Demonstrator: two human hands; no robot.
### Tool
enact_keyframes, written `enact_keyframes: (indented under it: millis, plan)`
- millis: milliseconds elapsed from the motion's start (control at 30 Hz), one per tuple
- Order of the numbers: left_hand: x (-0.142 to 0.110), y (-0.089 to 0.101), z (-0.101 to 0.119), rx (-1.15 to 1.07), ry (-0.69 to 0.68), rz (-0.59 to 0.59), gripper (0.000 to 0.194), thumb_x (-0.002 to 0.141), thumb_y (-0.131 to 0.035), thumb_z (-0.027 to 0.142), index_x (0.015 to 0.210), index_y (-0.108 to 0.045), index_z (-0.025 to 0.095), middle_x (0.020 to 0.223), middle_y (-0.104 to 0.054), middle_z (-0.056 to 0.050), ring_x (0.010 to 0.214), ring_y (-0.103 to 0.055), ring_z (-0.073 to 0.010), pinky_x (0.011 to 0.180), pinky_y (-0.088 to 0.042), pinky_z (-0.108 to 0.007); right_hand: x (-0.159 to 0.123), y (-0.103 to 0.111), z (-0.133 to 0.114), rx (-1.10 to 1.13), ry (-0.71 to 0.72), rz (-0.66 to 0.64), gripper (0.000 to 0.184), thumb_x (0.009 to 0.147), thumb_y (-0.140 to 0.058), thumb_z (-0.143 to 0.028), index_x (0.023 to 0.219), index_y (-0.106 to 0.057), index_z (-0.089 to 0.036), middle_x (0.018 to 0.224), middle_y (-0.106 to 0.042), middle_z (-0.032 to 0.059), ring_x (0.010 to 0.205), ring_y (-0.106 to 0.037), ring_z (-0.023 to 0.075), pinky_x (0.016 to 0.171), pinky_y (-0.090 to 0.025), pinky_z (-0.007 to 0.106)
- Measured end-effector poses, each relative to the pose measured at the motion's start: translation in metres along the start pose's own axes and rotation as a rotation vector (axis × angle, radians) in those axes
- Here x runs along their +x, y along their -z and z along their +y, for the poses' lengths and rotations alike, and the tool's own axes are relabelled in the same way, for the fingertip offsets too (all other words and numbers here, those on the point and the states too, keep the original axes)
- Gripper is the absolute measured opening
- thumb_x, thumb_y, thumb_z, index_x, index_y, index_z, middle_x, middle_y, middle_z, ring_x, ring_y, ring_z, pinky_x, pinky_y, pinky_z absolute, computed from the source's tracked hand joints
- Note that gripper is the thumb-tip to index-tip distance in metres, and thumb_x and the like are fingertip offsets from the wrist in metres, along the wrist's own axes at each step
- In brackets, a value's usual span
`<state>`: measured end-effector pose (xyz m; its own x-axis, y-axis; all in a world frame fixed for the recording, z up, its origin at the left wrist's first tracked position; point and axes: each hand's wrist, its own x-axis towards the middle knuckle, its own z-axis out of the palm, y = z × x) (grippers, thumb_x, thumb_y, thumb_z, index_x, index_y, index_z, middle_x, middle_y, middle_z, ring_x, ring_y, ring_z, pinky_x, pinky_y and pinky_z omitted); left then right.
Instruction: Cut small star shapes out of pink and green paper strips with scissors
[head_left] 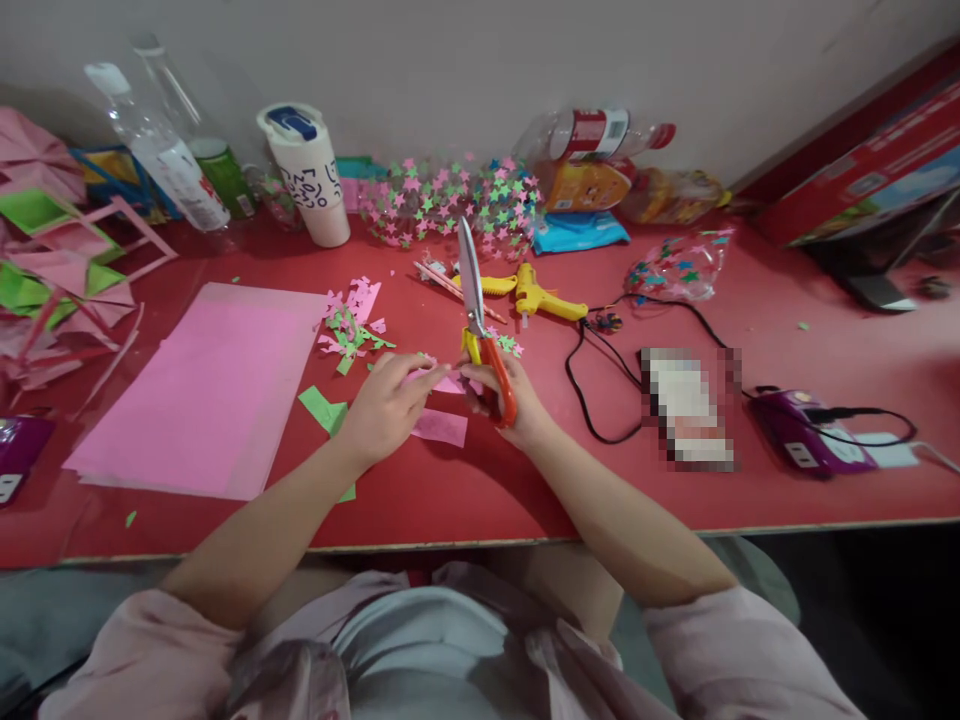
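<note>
Wrapped around the orange-and-yellow handles, the person's right hand (521, 405) holds the scissors (473, 312) over the red table (517, 505), blades pointing away toward the wall. The left hand (386, 410) has its fingers at a small pink paper piece (448, 383) between the two hands; from where I stand I can't tell whether they pinch it or only touch it. Another pink strip (441, 427) lies on the table just below, near the left hand. I'd judge the scissors stiff and fairly weighty toward the metal — best held by the handle loops, well away from the edges and tip. That pink piece looks feather-light, limp and easily creased or torn, so a soft fingertip hold near its edge should suit it — no squeezing.
</note>
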<state>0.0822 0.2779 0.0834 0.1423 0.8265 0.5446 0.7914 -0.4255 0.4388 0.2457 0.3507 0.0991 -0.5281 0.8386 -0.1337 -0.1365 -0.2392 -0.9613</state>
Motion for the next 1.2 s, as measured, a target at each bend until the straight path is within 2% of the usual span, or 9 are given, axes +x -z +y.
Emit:
enact_keyframes:
  millis: [133, 233, 333, 367, 467, 700, 800, 1000, 1200]
  plan:
    - [0.0, 0.001, 0.004, -0.087, 0.045, 0.004, 0.032, 0.092, -0.046, 0.022, 0.117, -0.065, 0.022, 0.107, -0.062, -0.01, 0.101, -0.055, -0.0202, 0.092, -0.044, -0.041, -0.001, -0.001, -0.001, -0.035, 0.05, 0.006, 0.026, 0.068, -0.07, -0.031, 0.08, -0.049, -0.022, 0.053, -0.046, -0.0096, 0.037, -0.041, 0.0058, 0.034, -0.026, 0.019]
    - [0.007, 0.006, 0.008, -0.319, 0.238, -0.01, 0.029, 0.086, -0.056, 0.031, 0.109, -0.067, 0.018, 0.1, -0.065, -0.009, 0.097, -0.058, -0.0195, 0.09, -0.046, -0.038, -0.001, -0.004, -0.007, -0.099, 0.101, 0.009, 0.029, 0.065, -0.071, -0.028, 0.079, -0.046, -0.022, 0.056, -0.046, -0.0103, 0.039, -0.041, 0.0044, 0.036, -0.028, 0.018]
    - [0.019, 0.018, 0.009, -0.746, 0.523, -0.081, 0.032, 0.08, -0.061, 0.037, 0.103, -0.065, 0.015, 0.087, -0.07, -0.006, 0.074, -0.063, -0.015, 0.068, -0.05, -0.029, 0.004, -0.007, -0.018, -0.154, 0.168, -0.04, 0.03, 0.065, -0.071, -0.028, 0.078, -0.044, -0.022, 0.059, -0.048, -0.0097, 0.039, -0.04, 0.0038, 0.038, -0.031, 0.018]
    - [0.023, 0.022, 0.009, -0.854, 0.595, -0.183, 0.031, 0.077, -0.063, 0.036, 0.1, -0.064, 0.014, 0.076, -0.069, -0.004, 0.062, -0.061, -0.013, 0.059, -0.047, -0.026, 0.006, -0.008, -0.021, -0.176, 0.183, -0.07, 0.031, 0.065, -0.071, -0.028, 0.078, -0.045, -0.022, 0.058, -0.047, -0.0099, 0.04, -0.041, 0.0042, 0.038, -0.032, 0.019]
    - [0.029, 0.03, 0.009, -1.006, 0.674, -0.302, 0.022, 0.071, -0.068, 0.033, 0.079, -0.059, 0.015, 0.064, -0.068, -0.002, 0.049, -0.059, -0.0106, 0.047, -0.043, -0.022, 0.012, -0.011, -0.027, -0.24, 0.224, -0.146, 0.034, 0.065, -0.075, -0.032, 0.078, -0.045, -0.022, 0.057, -0.046, -0.0094, 0.042, -0.043, 0.0058, 0.04, -0.034, 0.02]
    - [0.015, 0.018, -0.003, -1.068, 0.761, 0.011, 0.021, 0.075, -0.066, 0.034, 0.079, -0.053, 0.017, 0.057, -0.061, 0.004, 0.037, -0.047, -0.0042, 0.037, -0.031, -0.018, 0.01, 0.004, -0.013, -0.263, 0.198, -0.014, 0.041, 0.073, -0.071, -0.046, 0.076, -0.037, -0.024, 0.058, -0.05, -0.0083, 0.045, -0.047, 0.0089, 0.046, -0.039, 0.024]
    - [0.014, 0.02, -0.009, -1.067, 0.775, 0.139, 0.024, 0.077, -0.066, 0.036, 0.075, -0.051, 0.018, 0.059, -0.061, 0.004, 0.041, -0.049, -0.0044, 0.04, -0.035, -0.019, 0.007, 0.011, -0.015, -0.454, 0.131, -0.06, 0.041, 0.076, -0.065, -0.052, 0.074, -0.036, -0.024, 0.056, -0.046, -0.0084, 0.046, -0.042, 0.0094, 0.047, -0.035, 0.024]
    - [0.018, 0.029, -0.012, -1.035, 0.702, 0.379, 0.018, 0.085, -0.057, 0.036, 0.084, -0.05, 0.019, 0.063, -0.065, 0.003, 0.055, -0.061, -0.0095, 0.055, -0.047, -0.022, -0.006, 0.008, -0.029, -0.848, 0.09, -0.275, 0.038, 0.078, -0.061, -0.056, 0.077, -0.044, -0.022, 0.07, -0.05, -0.0021, 0.065, -0.048, 0.0153, 0.061, -0.04, 0.029]
    - [0.017, 0.03, -0.009, -1.062, 0.633, 0.428, 0.019, 0.086, -0.057, 0.037, 0.084, -0.049, 0.02, 0.061, -0.065, 0.003, 0.061, -0.066, -0.0121, 0.057, -0.051, -0.023, -0.016, 0.001, -0.027, -1.004, 0.045, -0.308, 0.043, 0.083, -0.05, -0.063, 0.075, -0.048, -0.021, 0.066, -0.05, -0.0008, 0.061, -0.045, 0.015, 0.058, -0.036, 0.027]
